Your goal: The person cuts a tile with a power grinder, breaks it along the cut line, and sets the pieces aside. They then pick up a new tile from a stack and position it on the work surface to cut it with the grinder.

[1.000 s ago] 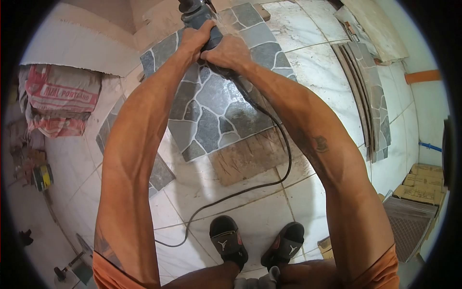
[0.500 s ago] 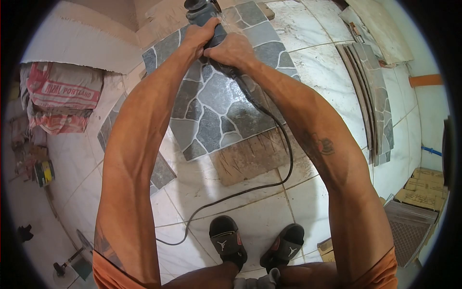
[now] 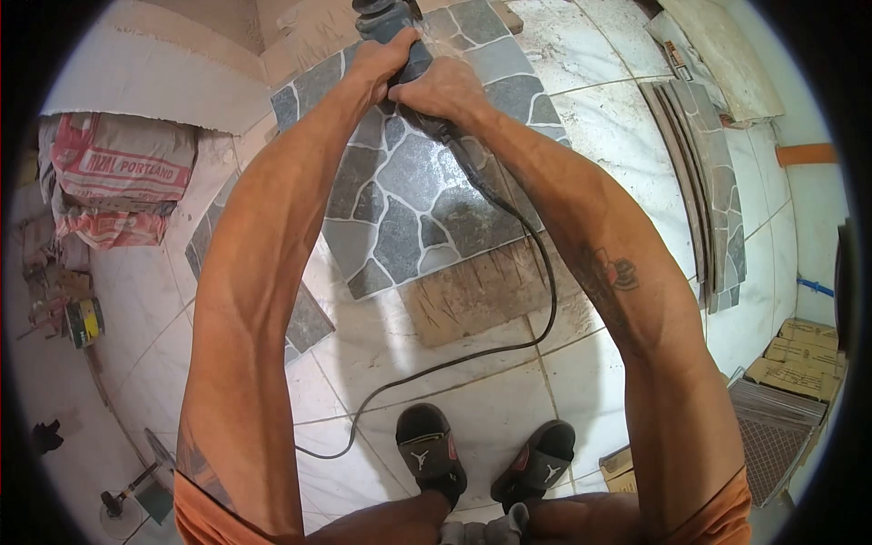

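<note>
Both hands are wrapped round a dark corded power tool (image 3: 400, 36) at the top of the head view. My left hand (image 3: 380, 65) grips its body from the left, and my right hand (image 3: 445, 88) holds the rear part, close beside the left. Under the tool lies a grey stone-patterned tile (image 3: 400, 209) with pale joint lines. The tool's working end is cut off or hidden at the top edge. From its rear a black cord (image 3: 552, 300) loops down over the tile and floor.
Below the tile is a brown board (image 3: 472, 291). Red-printed cement bags (image 3: 123, 173) stand at the left, stacked tiles (image 3: 695, 182) at the right, cardboard boxes (image 3: 799, 359) at the lower right. A cut tile piece (image 3: 309, 322) lies near my left forearm.
Both hands and the tool have shifted very slightly to the right. The grip looks the same, and the cord's loop has moved a little to the right.
</note>
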Demonstrator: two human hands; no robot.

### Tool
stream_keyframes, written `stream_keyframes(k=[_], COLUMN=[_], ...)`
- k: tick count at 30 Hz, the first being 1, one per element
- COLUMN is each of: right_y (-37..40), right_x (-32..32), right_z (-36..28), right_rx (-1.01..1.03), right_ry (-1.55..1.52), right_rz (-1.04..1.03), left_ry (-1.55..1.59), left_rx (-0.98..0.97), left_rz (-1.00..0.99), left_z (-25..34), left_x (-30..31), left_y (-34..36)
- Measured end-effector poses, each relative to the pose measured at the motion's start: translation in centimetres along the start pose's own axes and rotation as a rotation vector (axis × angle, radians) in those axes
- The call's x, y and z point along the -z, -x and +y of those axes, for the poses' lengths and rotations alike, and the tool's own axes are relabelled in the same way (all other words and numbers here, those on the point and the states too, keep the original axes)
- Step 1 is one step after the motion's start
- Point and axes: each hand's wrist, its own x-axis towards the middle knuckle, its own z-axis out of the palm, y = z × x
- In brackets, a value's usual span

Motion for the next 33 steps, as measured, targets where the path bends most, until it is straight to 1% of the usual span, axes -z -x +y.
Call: stream_keyframes(k=[7,10,13,17,20,23,29,33], right_y=[-0.3,-0.7,-0.8,-1.0,-1.0,-0.5,0.2,0.2], right_x=[-0.2,-0.4,-0.8,-1.1,-1.1,-1.2,-0.9,-1.0], right_z=[0.2,0.5,1.0,1.2,1.4,1.6,1.4,1.6], right_rx=[-0.014,0.018,0.085,0.064,0.058,0.055,0.045,0.045], right_ry=[-0.011,-0.001,-0.014,-0.026,-0.02,-0.001,-0.005,-0.013], right_rz=[-0.003,0.006,0.077,0.072,0.042,0.042,0.05,0.057], left_ry=[0.039,0.033,0.046,0.019,0.003,0.004,-0.005,-0.006], left_rx=[-0.018,0.008,0.02,0.02,0.009,-0.009,0.038,0.035], left_rz=[-0.031,-0.025,-0.036,-0.017,-0.006,-0.007,-0.032,-0.015], left_z=[0.0,0.2,0.0,-0.4,0.4,-0.1,0.1,0.1], left_x=[0.0,0.0,0.0,0.1,-0.4,-0.5,-0.5,-0.7], left_y=[0.0,0.1,-0.5,-1.0,1.0,1.3,1.4,1.6])
